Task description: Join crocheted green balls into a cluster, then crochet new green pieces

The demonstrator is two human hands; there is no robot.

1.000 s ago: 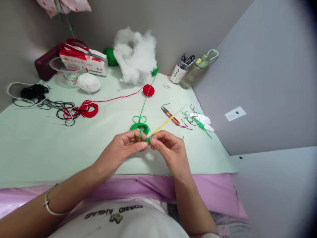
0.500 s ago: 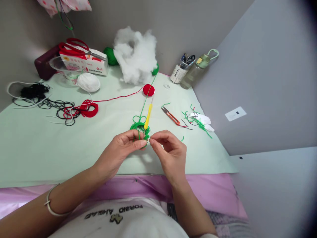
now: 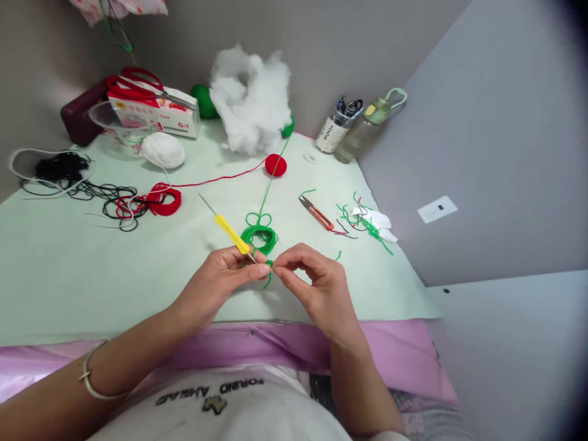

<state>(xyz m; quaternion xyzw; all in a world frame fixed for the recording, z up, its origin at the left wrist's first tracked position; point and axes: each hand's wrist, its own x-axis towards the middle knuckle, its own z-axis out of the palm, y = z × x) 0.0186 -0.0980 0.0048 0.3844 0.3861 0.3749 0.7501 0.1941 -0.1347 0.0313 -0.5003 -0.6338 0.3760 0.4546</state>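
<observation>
My left hand is closed on a small piece of green crochet work, with a short yarn tail hanging below it. A crochet hook with a yellow handle lies across the same fingers, one metal end slanting up to the left and the other running down toward the work. At the right edge of the piece, my right hand pinches thumb and forefinger together; what they hold is too small to make out. Just beyond the fingers lies a coil of green yarn on the table.
Orange thread snips and yarn scraps lie to the right. Farther back are a red yarn ball, white stuffing, a pen cup and a bottle. Black yarn and red yarn lie left.
The hook has swung from nearly upright to a slant toward the upper left, over my left fingers. My hands have shifted slightly toward me, and more of the green coil shows.
</observation>
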